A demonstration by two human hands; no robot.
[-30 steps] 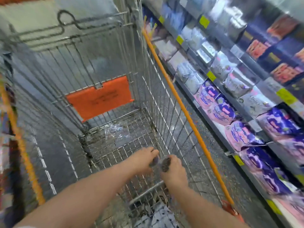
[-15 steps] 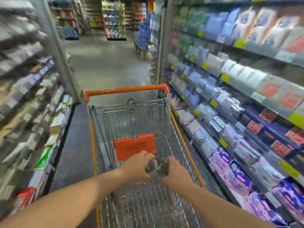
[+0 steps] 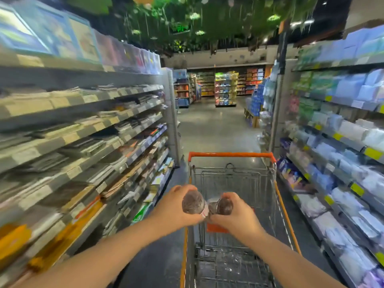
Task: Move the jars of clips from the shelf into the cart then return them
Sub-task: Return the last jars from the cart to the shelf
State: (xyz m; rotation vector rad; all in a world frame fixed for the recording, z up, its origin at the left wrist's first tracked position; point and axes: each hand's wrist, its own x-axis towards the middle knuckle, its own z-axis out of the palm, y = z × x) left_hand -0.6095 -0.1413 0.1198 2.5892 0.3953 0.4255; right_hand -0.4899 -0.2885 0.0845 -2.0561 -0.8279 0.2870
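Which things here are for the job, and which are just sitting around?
For the job:
- left jar of clips, gripped by the left hand
- right jar of clips, gripped by the right hand
- cart, below both jars

Just around:
- left shelves of paper goods
- right shelves of soft packs
- hanging greenery overhead

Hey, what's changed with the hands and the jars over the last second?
Both hands rose out of the cart. A second ago they were low near its floor; now the left hand holds one jar of clips and the right hand the other jar above the basket, side by side. Nothing was let go: each hand kept its jar. The cart stands as before.
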